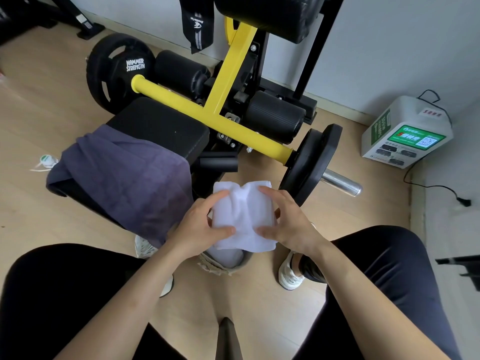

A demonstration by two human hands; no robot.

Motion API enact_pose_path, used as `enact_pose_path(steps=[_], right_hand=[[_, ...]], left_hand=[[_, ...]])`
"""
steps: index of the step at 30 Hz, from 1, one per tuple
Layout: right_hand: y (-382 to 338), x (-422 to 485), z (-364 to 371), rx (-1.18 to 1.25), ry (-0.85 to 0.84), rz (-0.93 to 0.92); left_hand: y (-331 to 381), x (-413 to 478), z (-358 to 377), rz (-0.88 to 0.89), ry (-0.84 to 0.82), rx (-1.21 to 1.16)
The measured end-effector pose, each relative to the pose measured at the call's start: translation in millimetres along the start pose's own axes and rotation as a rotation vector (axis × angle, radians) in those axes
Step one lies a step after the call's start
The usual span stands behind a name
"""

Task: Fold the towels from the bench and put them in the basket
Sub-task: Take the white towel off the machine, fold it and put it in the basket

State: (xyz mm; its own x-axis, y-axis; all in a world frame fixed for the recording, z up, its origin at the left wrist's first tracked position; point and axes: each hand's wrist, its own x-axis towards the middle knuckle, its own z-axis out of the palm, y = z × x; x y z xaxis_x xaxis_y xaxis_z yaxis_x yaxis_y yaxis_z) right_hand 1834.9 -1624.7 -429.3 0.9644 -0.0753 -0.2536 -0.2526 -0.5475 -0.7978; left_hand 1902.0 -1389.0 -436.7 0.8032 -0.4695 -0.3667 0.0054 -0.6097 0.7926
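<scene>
A folded white towel [242,216] is held in the air between both hands, just above a small woven basket [220,267] on the floor between my feet. My left hand [200,227] grips its left edge with thumb and fingers. My right hand [285,222] grips its right edge the same way. Something white lies inside the basket, mostly hidden by the towel. A purple-grey towel [124,172] lies draped unfolded over the near end of the black bench pad [166,126].
The yellow-framed weight machine [228,81] with black plates [309,165] and a steel bar end stands right behind the basket. A white charging box [405,131] with a cable sits by the right wall. A small white-green object [48,161] lies on the floor at left.
</scene>
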Motion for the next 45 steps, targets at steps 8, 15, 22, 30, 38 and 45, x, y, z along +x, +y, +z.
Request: enact_pose_path(steps=[8,15,22,30,38,45], right_hand=[[6.4,3.8,0.0,0.190,0.015,0.075],[6.0,5.8,2.2,0.083,-0.026,0.103],[-7.0,1.7,19.8,-0.077,-0.046,-0.002],[-15.0,-3.7,31.7,-0.083,-0.066,-0.072],[-12.5,0.5,33.5,0.156,-0.019,0.024],[-1.7,-0.5,22.0,0.239,-0.074,0.041]], left_hand=[[-14.3,8.6,8.4,-0.207,0.038,-0.198],[1.0,1.3,6.2,-0.161,-0.021,-0.008],[26.6,-10.0,20.1,-0.129,0.037,0.340],[29.2,-17.4,23.4,-0.009,0.045,0.378],[20.0,-16.7,23.4,0.162,0.086,-0.074],[4.0,-1.3,9.3,0.125,0.226,-0.218]])
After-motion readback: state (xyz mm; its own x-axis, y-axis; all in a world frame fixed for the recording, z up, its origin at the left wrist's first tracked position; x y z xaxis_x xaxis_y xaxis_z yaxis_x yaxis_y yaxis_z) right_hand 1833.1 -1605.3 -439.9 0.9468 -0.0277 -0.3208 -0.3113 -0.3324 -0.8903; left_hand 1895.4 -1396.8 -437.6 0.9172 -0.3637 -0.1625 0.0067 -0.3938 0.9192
